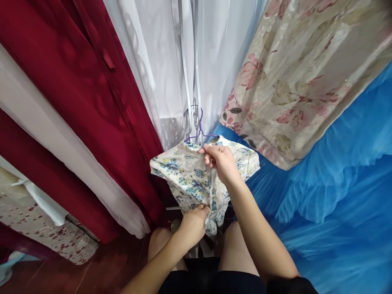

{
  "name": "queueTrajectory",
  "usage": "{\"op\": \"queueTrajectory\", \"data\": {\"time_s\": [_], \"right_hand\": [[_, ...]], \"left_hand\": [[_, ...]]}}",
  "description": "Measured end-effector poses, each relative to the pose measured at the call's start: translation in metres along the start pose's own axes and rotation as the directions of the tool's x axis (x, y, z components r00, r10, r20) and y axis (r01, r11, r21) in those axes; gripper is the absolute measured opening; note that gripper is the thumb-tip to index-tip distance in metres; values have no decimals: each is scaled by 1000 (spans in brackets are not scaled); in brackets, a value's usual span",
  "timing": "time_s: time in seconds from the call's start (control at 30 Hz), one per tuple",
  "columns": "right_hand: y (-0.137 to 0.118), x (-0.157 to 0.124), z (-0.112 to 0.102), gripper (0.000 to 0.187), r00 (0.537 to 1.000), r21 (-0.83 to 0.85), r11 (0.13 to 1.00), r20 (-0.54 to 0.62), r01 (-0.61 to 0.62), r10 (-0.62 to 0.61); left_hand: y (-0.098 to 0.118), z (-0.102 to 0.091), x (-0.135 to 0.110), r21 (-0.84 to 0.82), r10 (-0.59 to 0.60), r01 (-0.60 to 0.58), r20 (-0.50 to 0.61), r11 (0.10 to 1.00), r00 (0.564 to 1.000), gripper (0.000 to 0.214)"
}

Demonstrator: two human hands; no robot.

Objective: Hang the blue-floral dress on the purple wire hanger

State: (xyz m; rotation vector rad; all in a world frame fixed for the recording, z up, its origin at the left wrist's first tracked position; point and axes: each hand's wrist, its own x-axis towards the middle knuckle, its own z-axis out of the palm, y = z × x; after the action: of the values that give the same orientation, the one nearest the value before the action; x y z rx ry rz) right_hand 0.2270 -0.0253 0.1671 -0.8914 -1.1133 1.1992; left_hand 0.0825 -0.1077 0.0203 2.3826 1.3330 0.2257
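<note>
A small white top with a blue and yellow flower print (186, 173) hangs on a purple wire hanger (200, 126) among hanging clothes. My right hand (219, 160) is closed in a pinch on the top's neckline, just under the hanger hook. My left hand (194, 222) is closed on the lower hem of the same top, holding the fabric bunched. My bare knees show below the garment.
A dark red dress (92, 94) and sheer white fabric (159, 61) hang at left and centre. A beige garment with pink flowers (294, 90) and a blue tulle skirt (343, 192) fill the right. A red-speckled cloth (45, 237) lies low left above the wooden floor (101, 269).
</note>
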Motion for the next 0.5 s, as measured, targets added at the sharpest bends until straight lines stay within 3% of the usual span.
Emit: {"op": "queueTrajectory", "data": {"time_s": [0.07,0.13,0.2,0.27,0.4,0.5], "right_hand": [[5,-7,1,31,1000,-4,1000,4,14,-14],[9,-16,-2,29,1000,-10,1000,4,28,-28],[10,-23,-4,27,999,-28,999,6,44,-44],[8,-27,-5,26,997,-58,996,22,69,-68],[12,-23,-6,29,992,-139,983,48,119,-114],[32,-17,-9,33,989,-297,944,25,145,-144]], "left_hand": [[-6,-20,3,-95,18,-24,-60,995,998,15],[-9,-49,10,-244,5,-72,-263,967,965,8],[-8,-84,21,-337,-36,-166,-520,927,853,22],[-1,-115,35,-306,13,-295,-674,905,739,32],[18,-150,55,-115,215,-422,-725,899,655,18],[19,-158,55,-79,185,-420,-814,904,551,16]]}}
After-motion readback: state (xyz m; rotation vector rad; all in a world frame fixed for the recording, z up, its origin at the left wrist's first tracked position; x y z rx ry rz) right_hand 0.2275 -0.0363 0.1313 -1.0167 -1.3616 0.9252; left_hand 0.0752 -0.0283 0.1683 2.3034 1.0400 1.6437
